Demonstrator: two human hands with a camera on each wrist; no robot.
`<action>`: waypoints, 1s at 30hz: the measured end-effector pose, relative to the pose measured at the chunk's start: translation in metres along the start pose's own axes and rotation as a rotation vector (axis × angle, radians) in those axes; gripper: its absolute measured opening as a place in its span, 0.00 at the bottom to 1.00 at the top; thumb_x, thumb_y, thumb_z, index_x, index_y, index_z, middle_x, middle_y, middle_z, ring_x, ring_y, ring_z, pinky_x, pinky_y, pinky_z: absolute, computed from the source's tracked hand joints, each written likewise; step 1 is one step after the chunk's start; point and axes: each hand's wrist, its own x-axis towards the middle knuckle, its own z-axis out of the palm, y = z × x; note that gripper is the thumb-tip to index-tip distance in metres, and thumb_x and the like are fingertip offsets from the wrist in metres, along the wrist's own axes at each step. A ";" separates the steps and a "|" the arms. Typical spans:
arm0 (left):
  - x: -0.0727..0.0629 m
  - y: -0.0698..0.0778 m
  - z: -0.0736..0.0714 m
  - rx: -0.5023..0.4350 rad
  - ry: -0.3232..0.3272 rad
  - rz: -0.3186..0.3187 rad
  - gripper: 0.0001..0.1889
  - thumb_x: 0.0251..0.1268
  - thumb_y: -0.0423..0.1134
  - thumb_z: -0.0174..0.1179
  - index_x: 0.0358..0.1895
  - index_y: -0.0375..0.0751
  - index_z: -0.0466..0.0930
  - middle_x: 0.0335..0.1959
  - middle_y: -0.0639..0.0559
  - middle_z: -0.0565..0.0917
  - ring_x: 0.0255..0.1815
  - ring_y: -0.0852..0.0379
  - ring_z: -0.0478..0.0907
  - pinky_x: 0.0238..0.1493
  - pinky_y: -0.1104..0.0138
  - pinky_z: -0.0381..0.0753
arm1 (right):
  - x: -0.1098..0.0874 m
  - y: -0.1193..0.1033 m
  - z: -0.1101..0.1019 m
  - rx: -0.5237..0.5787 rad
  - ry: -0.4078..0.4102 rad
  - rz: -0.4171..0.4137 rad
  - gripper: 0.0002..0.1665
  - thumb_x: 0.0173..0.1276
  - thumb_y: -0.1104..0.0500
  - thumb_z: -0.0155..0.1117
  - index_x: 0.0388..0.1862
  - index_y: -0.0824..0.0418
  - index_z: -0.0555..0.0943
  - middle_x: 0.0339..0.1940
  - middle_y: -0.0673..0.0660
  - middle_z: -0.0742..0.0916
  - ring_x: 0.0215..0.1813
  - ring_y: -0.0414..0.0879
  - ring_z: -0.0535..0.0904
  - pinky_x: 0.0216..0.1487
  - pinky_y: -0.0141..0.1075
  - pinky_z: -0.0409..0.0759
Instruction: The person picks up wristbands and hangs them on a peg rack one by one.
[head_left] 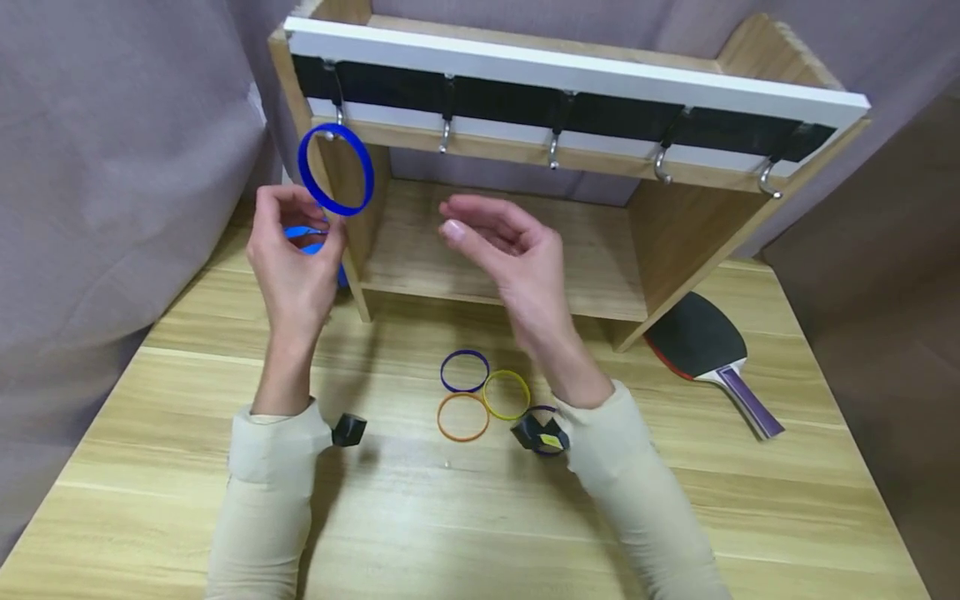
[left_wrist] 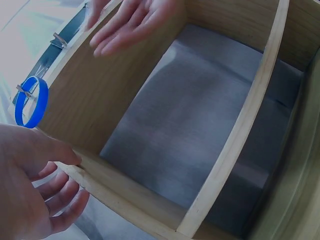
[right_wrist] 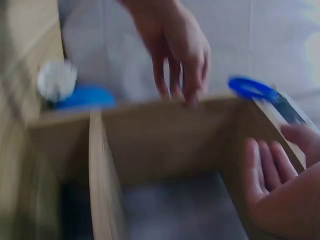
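Head view: a blue ring (head_left: 368, 171) hangs on the leftmost hook (head_left: 339, 111) of a wooden rack (head_left: 600, 250) — the left hand (head_left: 296, 262) just below it, loosely bent, holding no ring; the right hand (head_left: 531, 262), fingers curved, grasps nothing. Left wrist: the ring loops the hook. Right wrist, blurred: left fingers (right_wrist: 192, 82) dangle by the rack's side — contact cannot be told.

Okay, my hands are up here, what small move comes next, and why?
I'd probably lower your right hand toward the yellow ring on the table: that hand looks empty, and while a blue ring hangs on the leftmost hook, the other four hooks are bare.
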 end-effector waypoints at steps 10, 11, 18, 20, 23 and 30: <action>-0.002 0.028 -0.005 -0.009 0.010 0.010 0.14 0.56 0.27 0.66 0.43 0.25 0.74 0.34 0.42 0.77 0.34 0.51 0.78 0.35 0.73 0.81 | -0.056 -0.014 -0.097 -0.880 -0.384 0.254 0.10 0.65 0.57 0.70 0.45 0.54 0.85 0.38 0.45 0.87 0.40 0.40 0.82 0.41 0.38 0.82; -0.001 0.028 -0.005 -0.007 0.011 0.011 0.13 0.56 0.27 0.66 0.43 0.27 0.74 0.35 0.42 0.77 0.34 0.51 0.78 0.35 0.73 0.81 | -0.062 -0.008 -0.104 -0.949 -0.423 0.259 0.09 0.65 0.57 0.70 0.44 0.52 0.85 0.36 0.44 0.86 0.39 0.39 0.82 0.40 0.38 0.82; -0.003 0.026 -0.004 -0.002 0.013 0.009 0.13 0.57 0.28 0.66 0.42 0.27 0.74 0.35 0.43 0.77 0.34 0.52 0.78 0.35 0.74 0.81 | -0.088 0.021 -0.135 -1.239 -0.639 0.434 0.09 0.59 0.57 0.74 0.36 0.55 0.83 0.29 0.44 0.83 0.34 0.39 0.78 0.38 0.37 0.77; -0.004 0.026 -0.003 -0.004 0.015 0.004 0.14 0.56 0.27 0.66 0.43 0.26 0.74 0.35 0.43 0.77 0.34 0.52 0.78 0.35 0.74 0.81 | -0.090 0.029 -0.141 -1.259 -0.654 0.478 0.11 0.58 0.56 0.76 0.35 0.56 0.82 0.29 0.44 0.82 0.33 0.40 0.76 0.38 0.37 0.76; -0.005 0.025 -0.002 -0.010 0.014 -0.005 0.14 0.56 0.27 0.66 0.43 0.26 0.74 0.35 0.43 0.77 0.34 0.53 0.78 0.35 0.73 0.81 | -0.091 0.038 -0.146 -1.269 -0.667 0.493 0.12 0.57 0.55 0.77 0.35 0.57 0.81 0.27 0.44 0.81 0.30 0.40 0.73 0.36 0.37 0.74; -0.007 0.025 0.001 -0.005 0.015 0.000 0.13 0.56 0.26 0.65 0.43 0.26 0.74 0.34 0.42 0.77 0.33 0.53 0.78 0.34 0.74 0.81 | -0.092 0.050 -0.152 -1.252 -0.681 0.517 0.09 0.58 0.59 0.75 0.31 0.54 0.80 0.25 0.45 0.79 0.29 0.41 0.72 0.34 0.36 0.72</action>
